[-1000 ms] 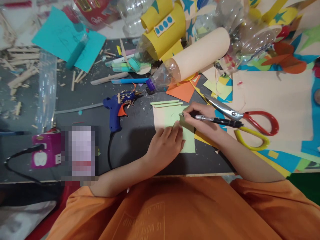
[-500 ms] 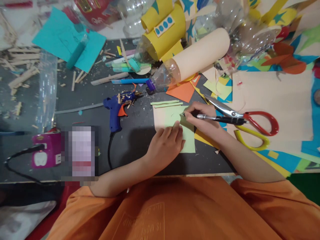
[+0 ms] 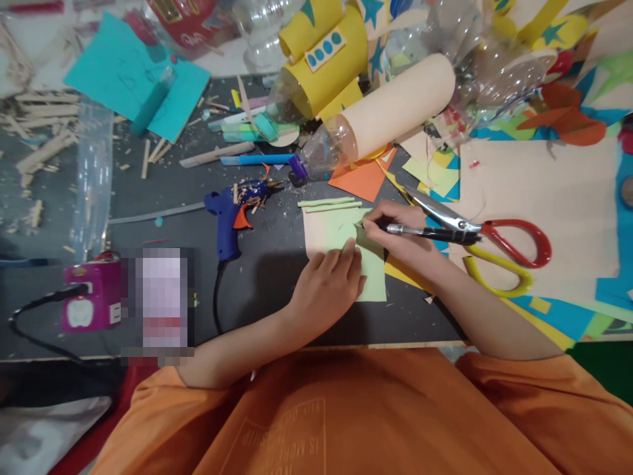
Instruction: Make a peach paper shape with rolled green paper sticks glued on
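Note:
A sheet of light green paper (image 3: 373, 277) lies on the dark tabletop, a short curved pen line on its upper part. My left hand (image 3: 329, 280) rests across the sheet, palm down with fingers stretched forward, pressing on it. In my right hand (image 3: 398, 224) is a black and clear pen (image 3: 425, 232), pinched near its tip, which meets the paper just beyond my left fingertips. Thin green rolled strips (image 3: 329, 204) lie along the sheet's far edge. Scissors (image 3: 462, 224) with one red and one yellow handle lie just right of my right hand.
A blue glue gun (image 3: 228, 221) with its cord lies to the left, near a purple box (image 3: 91, 297) and a blurred-out rectangle (image 3: 163, 297). A paper-wrapped bottle (image 3: 400, 105) and a yellow-wrapped bottle (image 3: 326, 66) lie beyond. Wood scraps (image 3: 47, 148) litter the far left; coloured paper (image 3: 539, 204) covers the right.
My right hand and pen have shifted very slightly; the pen tip stays on the paper. My left hand keeps its place on the sheet.

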`<state>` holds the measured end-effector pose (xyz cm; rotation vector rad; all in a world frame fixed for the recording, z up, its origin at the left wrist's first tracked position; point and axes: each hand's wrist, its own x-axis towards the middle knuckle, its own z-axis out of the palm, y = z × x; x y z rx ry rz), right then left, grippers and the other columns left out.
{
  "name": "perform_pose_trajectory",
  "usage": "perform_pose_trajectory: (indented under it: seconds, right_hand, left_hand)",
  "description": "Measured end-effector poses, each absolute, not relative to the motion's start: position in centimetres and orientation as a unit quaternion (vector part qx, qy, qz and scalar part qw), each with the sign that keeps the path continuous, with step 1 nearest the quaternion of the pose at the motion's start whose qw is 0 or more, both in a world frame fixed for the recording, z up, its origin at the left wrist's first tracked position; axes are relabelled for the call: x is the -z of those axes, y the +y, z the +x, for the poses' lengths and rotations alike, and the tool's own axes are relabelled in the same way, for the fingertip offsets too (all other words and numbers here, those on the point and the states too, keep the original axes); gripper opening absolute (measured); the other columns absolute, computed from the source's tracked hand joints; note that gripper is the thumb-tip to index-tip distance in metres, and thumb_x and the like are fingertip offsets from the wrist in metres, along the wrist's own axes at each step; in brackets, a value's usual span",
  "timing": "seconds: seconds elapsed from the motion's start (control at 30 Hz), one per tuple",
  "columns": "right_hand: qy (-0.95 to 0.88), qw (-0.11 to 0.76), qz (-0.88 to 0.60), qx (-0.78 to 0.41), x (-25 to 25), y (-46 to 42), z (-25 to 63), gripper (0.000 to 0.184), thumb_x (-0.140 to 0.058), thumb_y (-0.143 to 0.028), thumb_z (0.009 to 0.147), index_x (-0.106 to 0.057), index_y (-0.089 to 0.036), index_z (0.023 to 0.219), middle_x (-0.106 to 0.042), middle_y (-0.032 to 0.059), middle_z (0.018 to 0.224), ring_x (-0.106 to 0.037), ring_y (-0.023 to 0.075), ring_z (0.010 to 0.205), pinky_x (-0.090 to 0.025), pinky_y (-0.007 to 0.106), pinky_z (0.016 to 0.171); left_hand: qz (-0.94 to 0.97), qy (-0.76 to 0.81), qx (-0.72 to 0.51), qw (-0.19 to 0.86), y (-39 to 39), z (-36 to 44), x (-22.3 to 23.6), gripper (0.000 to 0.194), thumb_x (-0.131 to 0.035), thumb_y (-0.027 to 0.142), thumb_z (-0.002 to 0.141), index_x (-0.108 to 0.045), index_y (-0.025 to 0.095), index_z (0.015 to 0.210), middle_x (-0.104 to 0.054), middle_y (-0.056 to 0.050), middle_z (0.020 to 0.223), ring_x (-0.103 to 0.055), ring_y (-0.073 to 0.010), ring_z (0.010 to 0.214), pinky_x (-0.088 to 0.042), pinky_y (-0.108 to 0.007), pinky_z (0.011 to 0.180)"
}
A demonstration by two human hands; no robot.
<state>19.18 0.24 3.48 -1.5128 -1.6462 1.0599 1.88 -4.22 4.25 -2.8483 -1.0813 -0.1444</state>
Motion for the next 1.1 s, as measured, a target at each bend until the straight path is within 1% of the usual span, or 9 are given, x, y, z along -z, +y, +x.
perform_pose_trajectory:
  seconds: [0.1,0.47,0.57,0.67,0.77,0.83,0.9,1.0,1.1]
  right_hand:
    - [-0.637,0.318,-0.573,-0.406,-3.5,0.2,19.2,0.018,-0.054,-0.019,0.076,-0.049,-0.021,0.059,-0.053,-0.0017,0.060,-0.047,0.0116,0.059,-0.035,0.027,0.057]
    - [-0.634,0.332,-0.568,-0.406,-3.3,0.2,19.4,0.022,-0.055,-0.018,0.074,-0.043,-0.022,0.056,-0.048,-0.0031,0.057,-0.043,0.0112,0.056,-0.034,0.027,0.055]
    - [-0.622,0.355,-0.565,-0.410,-3.0,0.1,19.7,0.018,-0.056,-0.021,0.077,-0.049,-0.021,0.061,-0.052,-0.0025,0.061,-0.047,0.0115,0.057,-0.037,0.026,0.055]
    - [-0.636,0.362,-0.548,-0.405,-2.6,0.0,20.1,0.011,-0.058,-0.029,0.085,-0.060,-0.021,0.078,-0.059,-0.0010,0.067,-0.053,0.0125,0.059,-0.040,0.026,0.055]
    - [-0.705,0.344,-0.527,-0.326,-2.0,0.2,20.6,0.010,-0.060,-0.032,0.087,-0.064,-0.023,0.087,-0.067,0.0023,0.076,-0.060,0.0158,0.068,-0.046,0.029,0.062]
    - [-0.762,0.335,-0.502,-0.235,-1.6,0.5,21.0,0.010,-0.059,-0.029,0.088,-0.066,-0.023,0.089,-0.070,0.0058,0.083,-0.063,0.0190,0.076,-0.049,0.032,0.068]
    - [-0.796,0.325,-0.484,-0.162,-1.1,0.9,21.4,0.016,-0.053,-0.023,0.091,-0.068,-0.022,0.095,-0.070,0.0085,0.088,-0.064,0.0209,0.081,-0.049,0.033,0.070]
    - [-0.818,0.295,-0.480,-0.120,-0.5,1.4,22.0,0.028,-0.044,-0.012,0.091,-0.068,-0.023,0.102,-0.068,0.0084,0.090,-0.062,0.0215,0.083,-0.047,0.034,0.070]
    - [-0.827,0.261,-0.486,-0.109,-0.3,1.6,22.3,0.034,-0.043,-0.008,0.087,-0.070,-0.026,0.098,-0.064,0.0072,0.086,-0.059,0.0215,0.080,-0.044,0.035,0.070]
  left_hand:
    - [-0.933,-0.354,0.052,0.043,-4.2,1.9,-4.2,0.034,-0.044,0.023,0.096,-0.068,0.007,0.114,-0.068,-0.015,0.124,-0.063,-0.0192,0.085,-0.049,-0.032,0.069]
    - [-0.934,-0.354,0.046,0.033,-4.2,1.8,-4.3,0.032,-0.045,0.022,0.096,-0.067,0.008,0.113,-0.069,-0.014,0.124,-0.064,-0.0194,0.086,-0.052,-0.032,0.069]
    - [-0.932,-0.355,0.068,-0.006,-3.4,1.4,-3.6,0.025,-0.050,0.016,0.093,-0.066,0.011,0.111,-0.070,-0.010,0.120,-0.065,-0.0189,0.088,-0.052,-0.031,0.072]
    - [-0.923,-0.359,0.099,-0.097,-1.9,0.9,-2.9,0.018,-0.052,0.015,0.093,-0.068,0.016,0.102,-0.074,-0.004,0.107,-0.065,-0.0174,0.087,-0.052,-0.030,0.077]
    - [-0.910,-0.371,0.095,-0.160,-0.6,0.6,-2.5,0.016,-0.054,0.015,0.092,-0.067,0.019,0.099,-0.073,-0.002,0.102,-0.065,-0.0169,0.088,-0.050,-0.029,0.079]
    - [-0.908,-0.370,0.105,-0.169,0.0,0.5,-2.5,0.015,-0.055,0.015,0.091,-0.067,0.019,0.099,-0.072,-0.003,0.101,-0.064,-0.0163,0.090,-0.050,-0.028,0.081]
    - [-0.911,-0.362,0.117,-0.158,0.2,0.4,-2.5,0.013,-0.056,0.015,0.091,-0.067,0.017,0.098,-0.071,-0.005,0.098,-0.065,-0.0158,0.090,-0.050,-0.027,0.080]
    - [-0.922,-0.346,0.122,-0.125,0.2,0.1,-2.4,0.014,-0.052,0.017,0.093,-0.067,0.016,0.094,-0.070,-0.005,0.095,-0.065,-0.0157,0.085,-0.050,-0.026,0.077]
    - [-0.925,-0.338,0.128,-0.114,0.2,0.0,-2.2,0.023,-0.044,0.019,0.097,-0.066,0.017,0.089,-0.071,-0.005,0.091,-0.065,-0.0148,0.081,-0.050,-0.026,0.075]
